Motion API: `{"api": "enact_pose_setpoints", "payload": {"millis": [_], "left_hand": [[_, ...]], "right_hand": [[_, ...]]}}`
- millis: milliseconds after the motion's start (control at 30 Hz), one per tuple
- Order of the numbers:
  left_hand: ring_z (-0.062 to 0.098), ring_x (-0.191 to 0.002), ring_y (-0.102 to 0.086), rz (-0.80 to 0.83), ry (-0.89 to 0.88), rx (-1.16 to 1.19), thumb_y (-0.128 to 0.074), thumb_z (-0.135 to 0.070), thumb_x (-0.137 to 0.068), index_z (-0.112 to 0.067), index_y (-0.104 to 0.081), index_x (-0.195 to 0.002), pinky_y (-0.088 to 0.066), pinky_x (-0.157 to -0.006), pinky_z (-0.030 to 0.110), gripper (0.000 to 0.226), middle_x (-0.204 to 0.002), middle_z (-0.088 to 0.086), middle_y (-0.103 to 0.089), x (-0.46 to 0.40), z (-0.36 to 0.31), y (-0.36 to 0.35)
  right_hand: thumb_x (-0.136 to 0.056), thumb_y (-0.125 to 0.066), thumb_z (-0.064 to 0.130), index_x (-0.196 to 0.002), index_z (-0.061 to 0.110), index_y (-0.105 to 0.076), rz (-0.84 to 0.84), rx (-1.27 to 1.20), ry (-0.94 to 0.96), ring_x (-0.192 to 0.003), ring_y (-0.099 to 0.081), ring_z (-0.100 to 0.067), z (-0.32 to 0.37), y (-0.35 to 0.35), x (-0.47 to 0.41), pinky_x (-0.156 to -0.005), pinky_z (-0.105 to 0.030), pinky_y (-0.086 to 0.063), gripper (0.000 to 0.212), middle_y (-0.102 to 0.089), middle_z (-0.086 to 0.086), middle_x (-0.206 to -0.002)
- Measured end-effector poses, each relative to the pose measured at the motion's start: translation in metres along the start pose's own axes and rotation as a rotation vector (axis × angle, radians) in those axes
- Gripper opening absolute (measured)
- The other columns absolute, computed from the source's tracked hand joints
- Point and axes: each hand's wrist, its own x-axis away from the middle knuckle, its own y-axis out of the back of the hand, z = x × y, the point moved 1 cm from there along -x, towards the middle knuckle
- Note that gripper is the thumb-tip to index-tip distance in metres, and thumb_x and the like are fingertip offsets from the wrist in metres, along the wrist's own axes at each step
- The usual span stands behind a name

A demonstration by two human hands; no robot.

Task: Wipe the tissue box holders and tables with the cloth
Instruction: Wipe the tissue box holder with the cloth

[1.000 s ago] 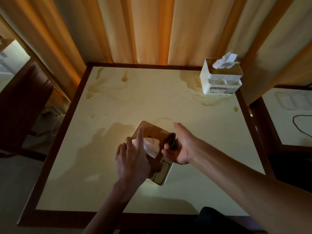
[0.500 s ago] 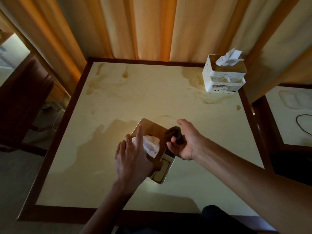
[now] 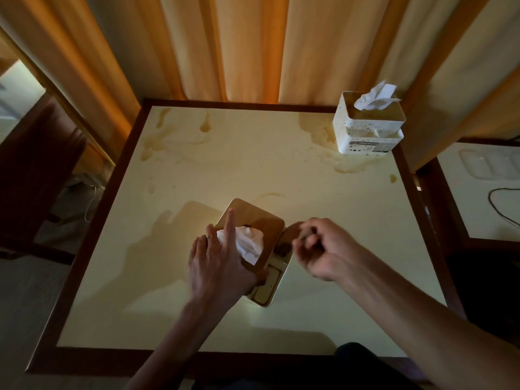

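Here, the largest thing in view is a square table [image 3: 197, 175] with a cream top and dark wooden border, set against orange curtains [image 3: 253, 46]; brownish stains are seen across its far half and a wet-looking patch spreads to the left of centre. At the far right corner a white speckled tissue box holder [image 3: 368, 130] stands upright, a tissue pulled up through its lid. Nearer, just below the table's middle, a second tissue box holder [image 3: 261, 229] with a tan lid is being worked on. It is steadied by the left hand [image 3: 216, 266], whose palm and thumb are wrapped round its near left side while the forefinger is stretched straight along the lid beside the white tissue [image 3: 247, 243]. The right hand [image 3: 323, 249] is blurred, its fingers curled round a small dark cloth [image 3: 289, 235], which is pressed against the holder's right edge.

The step in hand is judged to be the wiping of this holder's right side. Next, the remaining faces would have to be rubbed, the holder being turned or lifted as needed; the far holder and the stained table top appear not yet wiped.
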Motion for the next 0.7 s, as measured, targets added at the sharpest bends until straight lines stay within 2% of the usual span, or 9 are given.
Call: {"api": "enact_pose_setpoints", "payload": {"millis": [67,167,267,367,400,467,567,633,700], "left_hand": [[0.029,-0.117,-0.051,0.017,-0.004,-0.021,-0.07,-0.075,-0.053,-0.029,0.001,-0.155,-0.039,-0.1,0.034,0.133,-0.14,0.012,-0.046,0.0,0.0,0.001],[0.03,-0.118,-0.05,0.043,-0.003,-0.026,-0.069,-0.074,-0.052,-0.031,0.005,-0.154,-0.038,-0.1,0.035,0.133,-0.141,0.013,-0.044,-0.002,0.002,0.001],[0.029,-0.113,-0.052,0.041,-0.017,-0.013,-0.069,-0.073,-0.051,-0.03,0.004,-0.154,-0.041,-0.096,0.035,0.133,-0.136,0.011,-0.047,-0.002,0.003,0.001],[0.027,-0.105,-0.054,0.017,-0.042,0.005,-0.065,-0.074,-0.051,-0.03,0.001,-0.154,-0.043,-0.092,0.034,0.13,-0.126,0.007,-0.052,-0.003,0.004,0.0],[0.027,-0.107,-0.054,0.021,-0.052,-0.002,-0.064,-0.076,-0.051,-0.03,0.002,-0.154,-0.043,-0.093,0.035,0.131,-0.129,0.008,-0.052,-0.004,0.006,0.0],[0.03,-0.118,-0.052,0.057,-0.075,-0.01,-0.064,-0.079,-0.048,-0.032,0.008,-0.153,-0.043,-0.098,0.036,0.135,-0.141,0.013,-0.047,-0.007,0.012,0.0],[0.028,-0.113,-0.052,0.092,-0.146,0.004,-0.06,-0.08,-0.044,-0.033,0.01,-0.153,-0.044,-0.096,0.035,0.138,-0.14,0.01,-0.047,-0.017,0.023,0.003],[0.024,-0.106,-0.052,0.108,-0.195,0.0,-0.058,-0.081,-0.043,-0.032,0.008,-0.153,-0.044,-0.091,0.032,0.137,-0.133,0.005,-0.05,-0.024,0.028,0.006],[0.021,-0.106,-0.052,0.113,-0.238,-0.012,-0.054,-0.083,-0.043,-0.032,0.006,-0.153,-0.042,-0.091,0.03,0.136,-0.13,0.001,-0.05,-0.029,0.031,0.01]], "right_hand": [[-0.096,-0.047,0.006,-0.062,0.015,-0.04,0.04,-0.077,0.141,-0.026,-0.031,-0.007,0.021,0.01,0.014,-0.038,-0.022,-0.049,0.036,-0.033,0.003,-0.037],[-0.095,-0.051,0.004,-0.069,0.009,-0.046,-0.007,0.134,0.547,-0.031,-0.034,-0.012,0.027,0.017,0.016,-0.047,-0.033,-0.055,0.026,-0.036,-0.002,-0.05],[-0.094,-0.053,0.004,-0.082,0.003,-0.065,-0.027,0.705,1.133,-0.034,-0.051,-0.017,0.001,0.032,-0.002,-0.051,-0.037,-0.054,0.017,-0.052,0.001,-0.051],[-0.091,-0.052,0.021,-0.127,0.007,-0.066,0.121,1.443,1.513,-0.055,-0.065,-0.025,-0.036,0.055,-0.029,-0.048,-0.029,-0.049,0.041,-0.076,-0.006,-0.105],[-0.088,-0.053,0.026,-0.127,0.007,-0.066,0.16,1.648,1.566,-0.052,-0.064,-0.028,-0.044,0.066,-0.038,-0.043,-0.029,-0.047,0.046,-0.071,-0.01,-0.121],[-0.084,-0.057,0.029,-0.117,0.009,-0.071,0.221,1.882,1.662,-0.044,-0.06,-0.025,-0.049,0.076,-0.047,-0.036,-0.027,-0.04,0.041,-0.067,-0.009,-0.128],[-0.065,-0.079,0.034,-0.103,0.016,-0.073,0.223,2.191,1.61,-0.041,-0.058,-0.021,-0.04,0.066,-0.049,-0.037,-0.024,-0.035,0.042,-0.072,-0.001,-0.105],[-0.065,-0.083,0.032,-0.106,0.018,-0.07,0.216,2.439,1.421,-0.056,-0.067,-0.026,-0.033,0.043,-0.042,-0.046,-0.027,-0.039,0.045,-0.07,0.0,-0.099],[-0.09,-0.065,0.024,-0.12,0.016,-0.061,0.268,2.592,1.199,-0.09,-0.07,-0.034,-0.031,0.021,-0.036,-0.064,-0.033,-0.039,0.032,-0.066,-0.006,-0.115]]}}
